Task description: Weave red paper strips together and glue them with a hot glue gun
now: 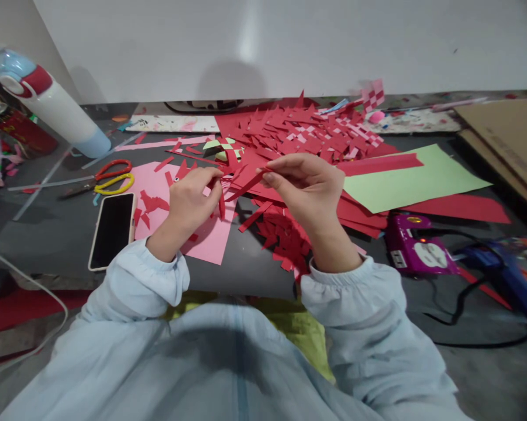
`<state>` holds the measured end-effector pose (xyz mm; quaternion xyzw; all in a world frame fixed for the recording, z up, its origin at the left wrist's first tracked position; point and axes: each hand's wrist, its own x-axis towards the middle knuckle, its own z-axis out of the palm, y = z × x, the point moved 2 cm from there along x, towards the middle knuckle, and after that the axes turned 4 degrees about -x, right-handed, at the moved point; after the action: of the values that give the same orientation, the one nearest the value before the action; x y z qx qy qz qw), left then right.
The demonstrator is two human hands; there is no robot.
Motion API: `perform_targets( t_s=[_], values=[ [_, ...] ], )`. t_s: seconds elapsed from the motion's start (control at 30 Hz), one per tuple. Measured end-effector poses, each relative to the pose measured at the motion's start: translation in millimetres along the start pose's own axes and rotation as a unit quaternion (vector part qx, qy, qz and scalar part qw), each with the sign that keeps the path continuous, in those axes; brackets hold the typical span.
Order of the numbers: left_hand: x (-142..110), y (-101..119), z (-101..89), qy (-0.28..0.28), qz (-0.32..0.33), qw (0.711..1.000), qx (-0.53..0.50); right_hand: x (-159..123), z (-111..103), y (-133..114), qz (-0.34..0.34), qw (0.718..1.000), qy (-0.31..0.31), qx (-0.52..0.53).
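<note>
Thumb and fingers of my right hand [311, 190] pinch the end of a red paper strip [244, 186], which slants down toward my left hand. My left hand [192, 197] is closed on a piece of red folded paper [221, 206] hanging below its fingertips; whether the two pieces are joined I cannot tell. Beneath my left hand lies a pink paper sheet [210, 242] scattered with red scraps. Between and beyond the hands are stacked red sheets [360, 213] and a big heap of folded red and pink woven paper pieces [285, 131]. More red folded pieces [285, 234] lie near my right wrist.
On the left are scissors [114, 176], a phone [112, 231], a white bottle [61, 105] and a red can [24, 131]. Rightward lie a green sheet [416, 178], a purple box [416, 248], a blue glue gun [500, 275] with black cables, and cardboard [509, 134].
</note>
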<state>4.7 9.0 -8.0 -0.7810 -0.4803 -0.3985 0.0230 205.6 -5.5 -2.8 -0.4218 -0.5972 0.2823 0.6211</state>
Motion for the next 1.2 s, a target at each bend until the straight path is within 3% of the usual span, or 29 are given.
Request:
perform_targets(
  t_s=[0.33,0.57,0.97,1.2],
  values=[
    [-0.2,2.6,-0.8,0.0,0.028,0.998,-0.051,5.6,2.8,2.4,0.032,0.997,-0.049,-0.041],
    [0.9,0.0,1.7,-0.023,-0.03,0.985,-0.168,14.1,-4.8,11.5,-0.027,0.991,-0.007,-0.129],
    [4.8,4.0,4.1,-0.065,-0.101,0.957,-0.265,11.8,-1.7,10.1,-0.072,0.974,-0.026,-0.214],
    [3.0,4.0,6.2,-0.06,-0.096,0.95,-0.29,7.6,6.0,10.5,-0.1,0.964,-0.034,-0.245]
  ],
)
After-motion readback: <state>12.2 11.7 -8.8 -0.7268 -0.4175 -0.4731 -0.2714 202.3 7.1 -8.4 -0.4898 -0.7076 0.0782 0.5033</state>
